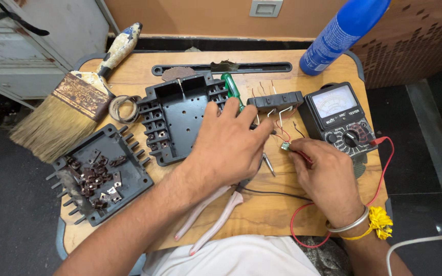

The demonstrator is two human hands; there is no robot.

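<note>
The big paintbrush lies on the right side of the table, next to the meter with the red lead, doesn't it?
Not quite. The head view shows the paintbrush on the left side of the table, by the open black casings. The meter with the red lead sits on the right, beyond the right hand.

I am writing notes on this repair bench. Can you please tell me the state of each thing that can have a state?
Left hand: resting on the table beside the open housing.
Right hand: pinching a red probe against a small component.
Multimeter: lying face up, leads attached.
Black housing: open, hollow side up.
Black cover: upturned, holding loose metal contacts.
Pliers: lying flat.
Blue can: leaning.
</note>
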